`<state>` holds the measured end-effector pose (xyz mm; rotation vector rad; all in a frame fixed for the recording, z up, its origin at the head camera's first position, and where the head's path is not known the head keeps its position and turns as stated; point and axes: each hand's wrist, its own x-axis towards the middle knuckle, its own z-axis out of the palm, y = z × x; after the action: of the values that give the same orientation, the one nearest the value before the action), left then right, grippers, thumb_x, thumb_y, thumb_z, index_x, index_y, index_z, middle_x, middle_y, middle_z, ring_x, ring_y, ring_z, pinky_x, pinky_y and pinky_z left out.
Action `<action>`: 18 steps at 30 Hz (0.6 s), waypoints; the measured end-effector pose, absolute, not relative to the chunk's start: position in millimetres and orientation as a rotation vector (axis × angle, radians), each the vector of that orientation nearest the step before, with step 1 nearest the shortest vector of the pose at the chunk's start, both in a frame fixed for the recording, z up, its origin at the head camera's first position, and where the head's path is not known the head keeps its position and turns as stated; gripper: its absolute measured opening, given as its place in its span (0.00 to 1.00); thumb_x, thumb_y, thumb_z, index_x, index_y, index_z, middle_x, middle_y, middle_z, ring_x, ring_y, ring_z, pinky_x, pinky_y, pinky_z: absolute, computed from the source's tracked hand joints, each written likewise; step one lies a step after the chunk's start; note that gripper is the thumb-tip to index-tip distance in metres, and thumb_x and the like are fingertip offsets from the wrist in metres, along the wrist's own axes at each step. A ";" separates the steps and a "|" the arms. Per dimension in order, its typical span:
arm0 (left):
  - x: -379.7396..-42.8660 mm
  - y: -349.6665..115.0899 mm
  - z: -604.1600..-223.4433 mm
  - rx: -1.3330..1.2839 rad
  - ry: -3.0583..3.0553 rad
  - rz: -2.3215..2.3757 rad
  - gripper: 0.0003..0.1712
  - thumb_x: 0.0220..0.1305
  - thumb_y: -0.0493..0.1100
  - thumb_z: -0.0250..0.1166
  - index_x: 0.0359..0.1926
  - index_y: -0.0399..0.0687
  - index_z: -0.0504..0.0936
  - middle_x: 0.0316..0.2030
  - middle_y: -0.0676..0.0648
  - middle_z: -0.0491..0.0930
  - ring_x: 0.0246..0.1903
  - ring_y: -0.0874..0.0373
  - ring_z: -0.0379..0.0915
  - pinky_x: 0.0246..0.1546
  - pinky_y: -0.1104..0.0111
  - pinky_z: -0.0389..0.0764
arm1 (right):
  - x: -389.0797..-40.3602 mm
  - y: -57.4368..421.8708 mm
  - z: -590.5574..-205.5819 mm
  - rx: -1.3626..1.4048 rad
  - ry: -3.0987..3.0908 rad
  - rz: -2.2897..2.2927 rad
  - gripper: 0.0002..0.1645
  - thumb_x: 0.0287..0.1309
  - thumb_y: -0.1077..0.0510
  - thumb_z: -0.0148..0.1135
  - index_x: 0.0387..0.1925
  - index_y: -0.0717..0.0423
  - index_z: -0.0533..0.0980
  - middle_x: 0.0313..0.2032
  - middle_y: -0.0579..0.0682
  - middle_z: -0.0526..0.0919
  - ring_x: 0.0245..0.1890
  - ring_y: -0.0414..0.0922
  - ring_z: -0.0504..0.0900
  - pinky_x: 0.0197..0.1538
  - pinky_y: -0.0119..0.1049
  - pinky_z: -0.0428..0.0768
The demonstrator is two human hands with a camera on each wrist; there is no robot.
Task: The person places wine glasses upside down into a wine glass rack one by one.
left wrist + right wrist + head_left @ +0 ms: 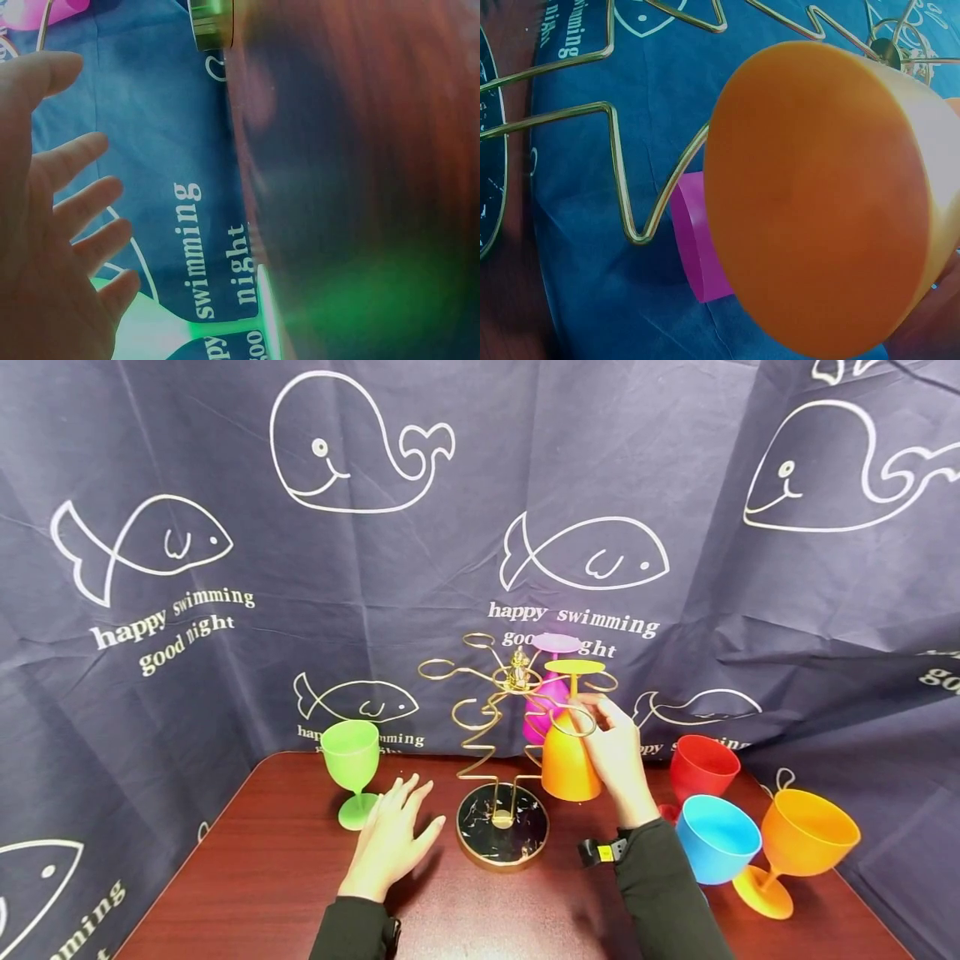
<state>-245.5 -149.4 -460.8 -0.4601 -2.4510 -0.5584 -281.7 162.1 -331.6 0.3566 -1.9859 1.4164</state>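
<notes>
Looks like a curtained-off booth, going by the navy drape [450, 585] (printed with whale outlines [352, 452] and "happy swimming" lettering [573, 619]) hung around a reddish wood-grain table [262, 860].

The held goblet [566, 768] is orange, the rack [518, 675] gold, its base [491, 842] marbled.

1. A dark blue-grey cloth [465, 568] is hanging behind the table [243, 877] and along both its sides, filling the background.
2. Folds and creases are running through the fabric, most plainly at the right.
3. White outline drawings are decorating it: one whale [352, 456] is smiling left of the upper middle, another whale [825, 472] is showing at upper right, and several fish [172, 539] are facing right.
4. White lettering [607, 622] is repeating "happy swimming good night".
5. The table is showing reddish-brown wood grain.
6. Light is gleaming on its near middle.
</notes>
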 end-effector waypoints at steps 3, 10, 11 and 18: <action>-245.7 -149.1 -461.7 -0.470 -2.440 -0.561 0.32 0.56 0.57 0.64 0.59 0.49 0.74 0.60 0.42 0.68 0.62 0.42 0.58 0.58 0.45 0.58 | -281.3 164.8 -332.2 0.334 -1.987 1.392 0.16 0.55 0.48 0.65 0.41 0.51 0.81 0.36 0.45 0.83 0.34 0.40 0.77 0.37 0.28 0.73; -245.9 -149.3 -462.8 -0.459 -2.465 -0.560 0.32 0.57 0.58 0.63 0.60 0.50 0.74 0.61 0.43 0.68 0.63 0.43 0.57 0.59 0.45 0.57 | -280.4 170.7 -335.0 0.263 -1.968 1.393 0.13 0.55 0.48 0.65 0.40 0.49 0.82 0.33 0.44 0.83 0.31 0.41 0.77 0.36 0.30 0.73; -245.8 -149.4 -462.5 -0.459 -2.466 -0.569 0.32 0.57 0.58 0.63 0.59 0.50 0.74 0.61 0.43 0.68 0.63 0.43 0.57 0.59 0.45 0.57 | -280.3 171.3 -335.5 0.255 -1.968 1.397 0.13 0.55 0.47 0.65 0.40 0.49 0.82 0.33 0.44 0.84 0.31 0.41 0.78 0.36 0.30 0.73; -245.3 -149.2 -460.2 -0.467 -2.449 -0.565 0.32 0.56 0.57 0.64 0.59 0.49 0.74 0.60 0.42 0.69 0.62 0.42 0.58 0.58 0.44 0.58 | -281.0 174.3 -340.5 0.215 -1.982 1.372 0.15 0.57 0.45 0.63 0.41 0.48 0.81 0.35 0.43 0.84 0.34 0.39 0.78 0.38 0.29 0.73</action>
<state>-245.3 -149.2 -460.2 -0.4667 -2.4494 -0.5651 -281.0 174.3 -340.5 0.2151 -1.9824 1.3719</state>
